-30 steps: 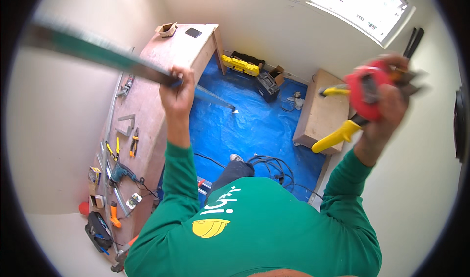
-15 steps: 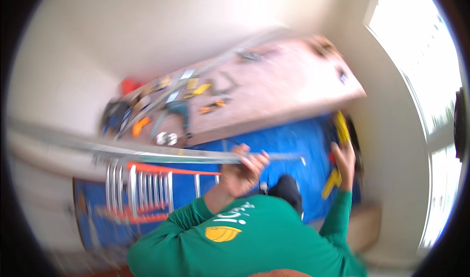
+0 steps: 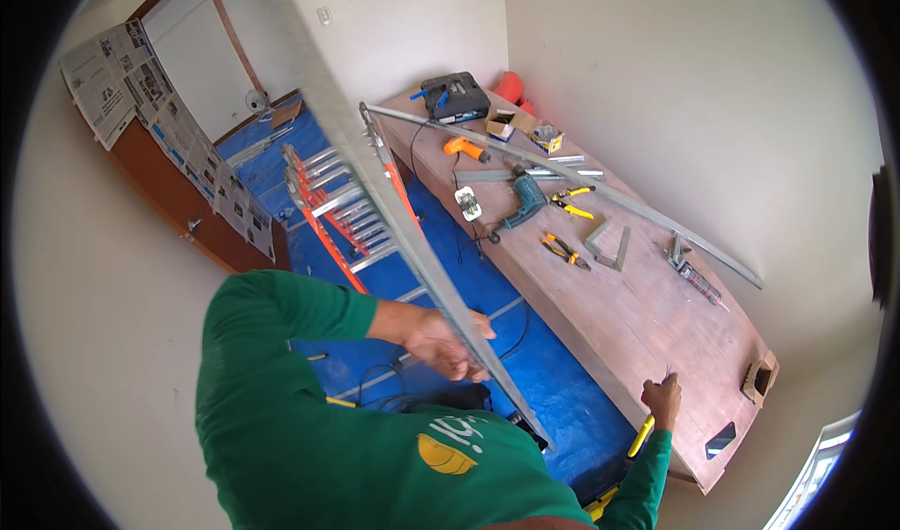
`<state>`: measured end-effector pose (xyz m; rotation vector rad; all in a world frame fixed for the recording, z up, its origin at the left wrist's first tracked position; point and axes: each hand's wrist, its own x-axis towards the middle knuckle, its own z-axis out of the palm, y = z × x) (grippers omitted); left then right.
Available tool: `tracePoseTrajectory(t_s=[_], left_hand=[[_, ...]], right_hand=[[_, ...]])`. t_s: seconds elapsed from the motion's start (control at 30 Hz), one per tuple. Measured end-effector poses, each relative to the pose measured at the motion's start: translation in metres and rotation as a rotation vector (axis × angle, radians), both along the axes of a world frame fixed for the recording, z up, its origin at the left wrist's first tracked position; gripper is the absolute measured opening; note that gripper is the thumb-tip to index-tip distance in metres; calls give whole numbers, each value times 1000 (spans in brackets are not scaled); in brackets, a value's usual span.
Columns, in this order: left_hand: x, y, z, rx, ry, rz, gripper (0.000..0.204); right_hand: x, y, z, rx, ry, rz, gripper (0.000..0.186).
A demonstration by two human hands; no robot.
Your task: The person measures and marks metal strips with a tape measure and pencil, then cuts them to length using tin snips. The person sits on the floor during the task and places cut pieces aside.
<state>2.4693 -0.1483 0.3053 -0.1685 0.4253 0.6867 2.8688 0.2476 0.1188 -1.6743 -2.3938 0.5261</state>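
My left hand [image 3: 442, 344] is closed around a long grey metal channel [image 3: 403, 221], which slants from the upper left down toward my lap. At the near edge of the wooden worktop [image 3: 619, 324], my right hand [image 3: 664, 401] is closed, its fingertips pinched together on something thin and small that I cannot make out. A yellow bar-like thing [image 3: 640, 436] shows beside that wrist, partly hidden by the arm. Past my right hand lie a bent metal piece [image 3: 611, 246], orange-handled pliers [image 3: 565, 251] and a caulking gun [image 3: 696, 277]. An open cardboard box [image 3: 757, 378] and a phone [image 3: 721, 441] are to its right.
An orange ladder [image 3: 347, 211] stands on the blue floor sheet [image 3: 450, 239], behind the channel. On the worktop are a teal drill [image 3: 527, 197], yellow-handled snips [image 3: 574, 202], an orange tool [image 3: 467, 149], a black case [image 3: 455, 97] and another long metal channel [image 3: 600, 191]. A newspaper-covered door [image 3: 187, 155] stands left.
My view has turned left. The channel now slants steeply instead of lying nearly level, still in my left hand. My right hand has moved from beside the yellow thing to the worktop and closed.
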Motion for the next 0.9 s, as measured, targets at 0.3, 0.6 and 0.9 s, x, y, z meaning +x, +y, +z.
tracePoseTrajectory(t_s=[0.3,0.6,0.9], left_hand=[[57,-59,-31,228,249,1065,83],[20,-55,-85,90,1283,1823,62],[-152,-85,-183,-263,1272,1628,25]], right_hand=[[-2,88,-72,-38,-5,79,55],[-39,110,-144,-34,-80,203,67],[-162,111,-124,-11,-242,485,82]])
